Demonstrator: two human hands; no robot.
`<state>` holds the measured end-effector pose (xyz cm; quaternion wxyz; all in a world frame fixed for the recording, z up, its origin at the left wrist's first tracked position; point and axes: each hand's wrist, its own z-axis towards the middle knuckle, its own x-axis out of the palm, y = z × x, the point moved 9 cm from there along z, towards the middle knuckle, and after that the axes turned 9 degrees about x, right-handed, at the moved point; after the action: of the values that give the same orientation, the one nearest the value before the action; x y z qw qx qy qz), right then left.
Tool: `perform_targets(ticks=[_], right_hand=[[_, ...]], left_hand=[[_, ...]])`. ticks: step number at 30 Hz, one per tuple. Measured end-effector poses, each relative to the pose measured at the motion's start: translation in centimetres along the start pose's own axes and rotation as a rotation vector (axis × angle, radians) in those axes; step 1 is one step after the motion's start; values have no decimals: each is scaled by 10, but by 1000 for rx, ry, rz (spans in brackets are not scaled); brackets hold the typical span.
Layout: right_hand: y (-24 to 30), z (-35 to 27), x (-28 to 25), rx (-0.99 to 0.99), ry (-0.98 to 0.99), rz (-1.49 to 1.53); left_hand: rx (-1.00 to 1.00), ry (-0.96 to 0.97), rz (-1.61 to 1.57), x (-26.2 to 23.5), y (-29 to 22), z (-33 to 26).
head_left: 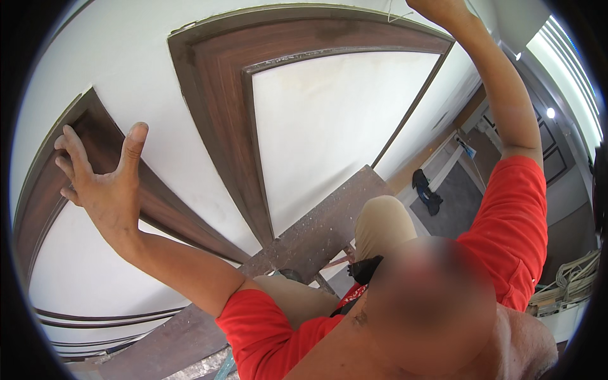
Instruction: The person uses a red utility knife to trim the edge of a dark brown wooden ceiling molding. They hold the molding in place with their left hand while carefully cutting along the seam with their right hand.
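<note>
My left hand (101, 183) is raised at the left with fingers spread and thumb up, holding nothing. Its fingertips lie over the dark brown wooden trim (44, 196) that frames a white wall panel; I cannot tell if they touch it. My right arm in a red sleeve reaches up at the right. My right hand (437, 9) is at the top edge near the upper corner of a second brown trim frame (218, 82). Its fingers are cut off by the picture's rim. A thin pale thread (396, 15) hangs just left of it.
A speckled brown plank (316, 228) runs under my beige-trousered knees. Far below, a dark bundle (428, 194) lies on the grey floor. A coil of pale cables (570, 282) sits at the right. Bright ceiling lights (550, 113) shine at the upper right.
</note>
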<state>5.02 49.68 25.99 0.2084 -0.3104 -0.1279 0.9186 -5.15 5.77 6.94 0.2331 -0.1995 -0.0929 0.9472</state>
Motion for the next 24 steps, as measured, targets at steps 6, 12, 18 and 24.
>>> perform_targets(ticks=[6, 12, 18, 24], right_hand=[[-13, -6, 6, 105, 79, -30], [-21, -7, 12, 27, 15, -15], [-53, -18, 23, 121, 104, -116], [-48, -16, 4, 134, 83, -146]], left_hand=[[8, 17, -4, -1, 0, -1], [22, 28, 14, -2, 2, 1], [38, 28, -4, -2, -2, 0], [41, -1, -34, -7, -4, 1]])
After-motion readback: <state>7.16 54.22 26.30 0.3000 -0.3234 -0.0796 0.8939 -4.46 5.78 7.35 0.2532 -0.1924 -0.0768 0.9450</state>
